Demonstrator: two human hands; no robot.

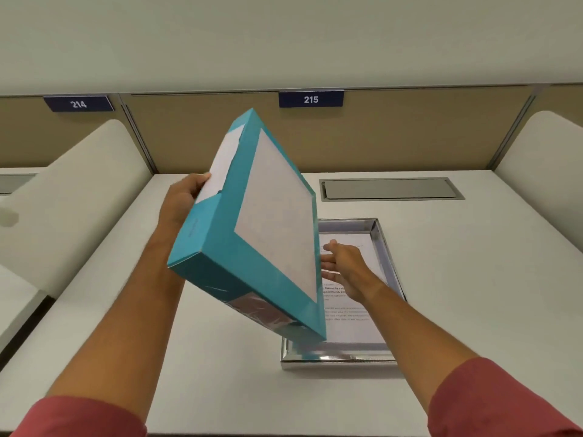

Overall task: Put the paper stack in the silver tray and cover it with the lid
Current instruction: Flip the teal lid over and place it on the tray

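Observation:
A teal box lid (220, 247) with a white panel on its face hangs tilted in the air above the desk. My left hand (181, 200) grips its far left side. The silver tray (339, 357) lies on the desk at centre right, its left part hidden behind the lid. The paper stack (350, 320), printed with text, lies flat inside the tray. My right hand (342, 266) hovers over the paper with fingers spread, right beside the lid's right edge; whether it touches the lid I cannot tell.
A grey cable hatch (391, 188) is set into the white desk (473, 294) behind the tray. Rounded white dividers (72, 190) stand at left and right. A tan partition carries signs 214 and 215 (310, 99).

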